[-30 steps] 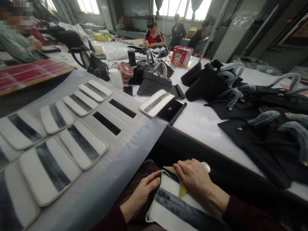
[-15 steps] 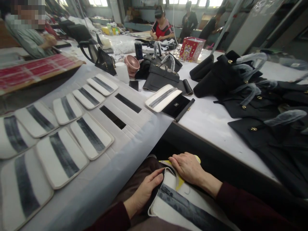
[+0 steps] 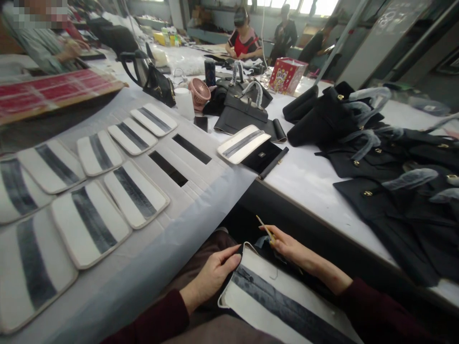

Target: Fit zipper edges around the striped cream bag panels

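Observation:
A white panel with a wide grey stripe and black backing (image 3: 276, 306) lies across my lap. My left hand (image 3: 215, 276) grips its upper left edge, with the fingers curled over the black rim. My right hand (image 3: 287, 248) is raised just above the panel's upper edge. Its fingertips pinch a thin yellow stick (image 3: 265, 228), possibly a tool, though its exact kind is too small to tell. A fine dark thread (image 3: 274, 273) seems to lie on the panel's white part.
Several matching striped panels (image 3: 89, 224) lie on a translucent sheet (image 3: 186, 210) at my left. Black handbags (image 3: 373, 162) with wrapped handles cover the white table (image 3: 308, 186) at right. A pink fan (image 3: 199, 93) and a red gift bag (image 3: 286, 75) stand farther away. Several co-workers sit or stand beyond.
My right hand has lifted off the panel and moved up and to the right. It now pinches the thin stick. The yellow piece under it earlier no longer shows. My left hand stays on the panel.

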The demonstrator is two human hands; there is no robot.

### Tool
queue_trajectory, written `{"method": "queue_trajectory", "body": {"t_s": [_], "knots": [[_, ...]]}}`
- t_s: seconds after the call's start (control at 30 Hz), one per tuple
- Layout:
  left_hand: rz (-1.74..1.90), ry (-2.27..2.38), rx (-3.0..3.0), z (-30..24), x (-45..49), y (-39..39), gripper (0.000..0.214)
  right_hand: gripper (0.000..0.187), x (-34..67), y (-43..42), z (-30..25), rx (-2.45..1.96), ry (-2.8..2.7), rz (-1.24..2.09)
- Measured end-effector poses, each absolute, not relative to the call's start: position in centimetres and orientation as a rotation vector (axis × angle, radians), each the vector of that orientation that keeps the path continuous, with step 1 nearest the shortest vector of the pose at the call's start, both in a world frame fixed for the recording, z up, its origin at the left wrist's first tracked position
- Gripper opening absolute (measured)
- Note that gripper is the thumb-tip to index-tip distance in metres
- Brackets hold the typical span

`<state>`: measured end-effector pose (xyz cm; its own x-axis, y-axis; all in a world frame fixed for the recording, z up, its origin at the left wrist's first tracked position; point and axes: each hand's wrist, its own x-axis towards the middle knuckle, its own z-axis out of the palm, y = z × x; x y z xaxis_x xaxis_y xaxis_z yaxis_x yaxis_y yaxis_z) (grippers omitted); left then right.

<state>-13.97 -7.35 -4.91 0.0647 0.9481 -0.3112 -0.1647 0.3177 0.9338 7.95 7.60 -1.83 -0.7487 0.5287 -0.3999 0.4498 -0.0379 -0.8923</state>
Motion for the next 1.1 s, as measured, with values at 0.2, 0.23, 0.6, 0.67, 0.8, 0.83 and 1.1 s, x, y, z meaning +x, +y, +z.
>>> {"method": "queue_trajectory", "body": {"t_s": [0.2,0.23,0.6,0.67,0.8,0.83,1.1], "knots": [[1.035,1.224,0.895,-4.9,-13.6,-7.6,0.055,0.069,6.7,6.7,-2.7,-1.138,-2.059,2.027],[1.036,1.212,0.889,-4.9,-13.5,-7.6,0.055,0.062,6.5,6.5,-3.0,-1.147,-2.081,2.018],[1.0,1.205,0.88,-4.3,-13.4,-7.2,0.049,0.073,7.4,8.2,-1.1,-0.893,-2.211,2.137],[1.006,1.198,0.886,-4.3,-13.4,-7.1,0.048,0.065,7.6,8.5,-0.6,-0.86,-2.27,2.13],[1.038,1.182,0.891,-4.4,-13.5,-6.9,0.046,0.047,6.5,8.3,-0.6,-1.089,-2.848,1.174],[1.045,1.187,0.886,-4.4,-13.5,-6.9,0.045,0.048,5.9,8.3,-0.7,-1.046,-2.94,0.898],[1.025,1.151,0.812,-5.3,-13.9,-6.6,0.041,0.044,0.4,10.9,-0.5,-0.299,-3.105,0.448]]}}
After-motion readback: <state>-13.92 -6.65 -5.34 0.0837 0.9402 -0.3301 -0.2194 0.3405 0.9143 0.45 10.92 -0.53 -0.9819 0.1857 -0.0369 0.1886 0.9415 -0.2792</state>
